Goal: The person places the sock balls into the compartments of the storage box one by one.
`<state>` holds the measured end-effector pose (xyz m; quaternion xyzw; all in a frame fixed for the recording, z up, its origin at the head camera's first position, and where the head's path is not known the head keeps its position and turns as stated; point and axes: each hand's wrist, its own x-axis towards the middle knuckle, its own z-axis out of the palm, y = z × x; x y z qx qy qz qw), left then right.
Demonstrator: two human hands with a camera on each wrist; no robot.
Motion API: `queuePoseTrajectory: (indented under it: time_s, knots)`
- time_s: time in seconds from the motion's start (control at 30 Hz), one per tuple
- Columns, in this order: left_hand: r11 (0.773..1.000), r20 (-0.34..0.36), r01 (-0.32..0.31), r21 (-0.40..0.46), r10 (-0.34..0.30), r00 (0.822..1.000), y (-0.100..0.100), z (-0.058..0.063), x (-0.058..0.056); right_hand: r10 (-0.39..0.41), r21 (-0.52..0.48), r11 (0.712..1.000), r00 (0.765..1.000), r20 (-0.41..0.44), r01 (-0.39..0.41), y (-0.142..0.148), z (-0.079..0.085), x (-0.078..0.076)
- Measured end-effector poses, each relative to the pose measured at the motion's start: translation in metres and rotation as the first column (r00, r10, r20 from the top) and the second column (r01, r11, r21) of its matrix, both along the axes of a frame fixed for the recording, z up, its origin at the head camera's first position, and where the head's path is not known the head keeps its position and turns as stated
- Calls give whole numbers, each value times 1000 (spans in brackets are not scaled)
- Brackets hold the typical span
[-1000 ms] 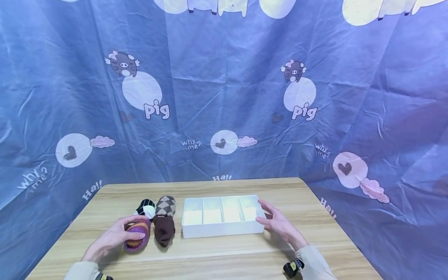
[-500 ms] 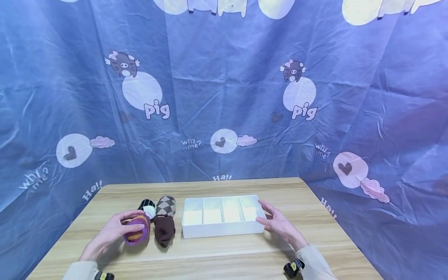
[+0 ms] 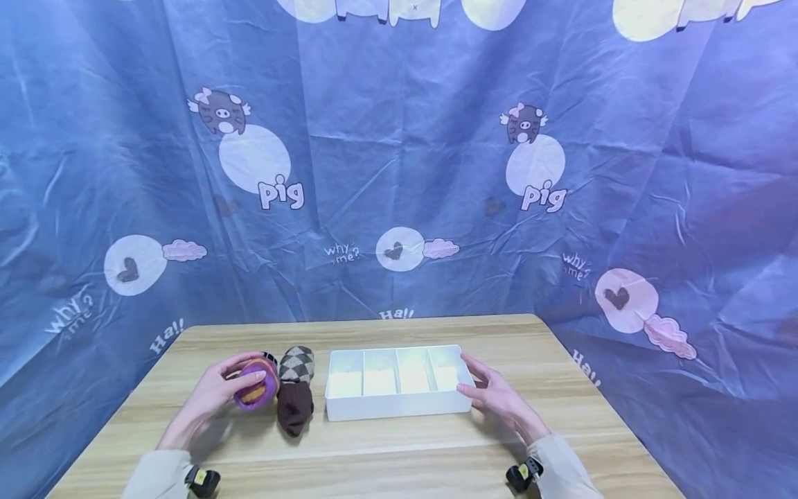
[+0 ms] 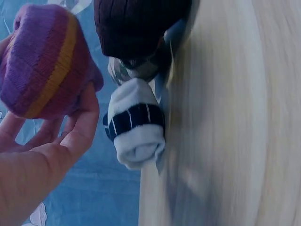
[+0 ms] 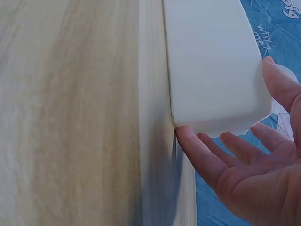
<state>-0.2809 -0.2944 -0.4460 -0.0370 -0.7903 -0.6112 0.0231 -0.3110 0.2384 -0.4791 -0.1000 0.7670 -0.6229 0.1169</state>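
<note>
My left hand grips a rolled sock striped purple and orange. It is off the table in the left wrist view. Below it there lies a white rolled sock with a black band, mostly hidden by the hand in the head view. Close by on the right are a dark brown rolled sock and a grey argyle one. A white box with several compartments stands mid-table. My right hand holds its right end, thumb at the near corner, fingers along the end wall.
Beneath everything is a wood-grain table. A blue curtain printed with pigs hangs behind it and at both sides. Each wrist carries a small black device; the right one sits near the table surface.
My left hand has lifted the striped sock and carried it away from me and slightly right, now covering most of the black-and-white sock. The right hand and the box stay put.
</note>
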Motion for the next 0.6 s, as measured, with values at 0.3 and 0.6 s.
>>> queuePoseTrajectory:
  time_s: [0.3, 0.6]
  knots:
    - [999, -38, -6, 52, 8, 999, 18, 6, -9, 16, -18, 1000, 1000, -3, -16, 1, -3, -1]
    - [999, -95, 8, 42, -4, 995, 38, 11, -16, 4, -22, 1000, 1000, 2, -4, 1, -3, -1]
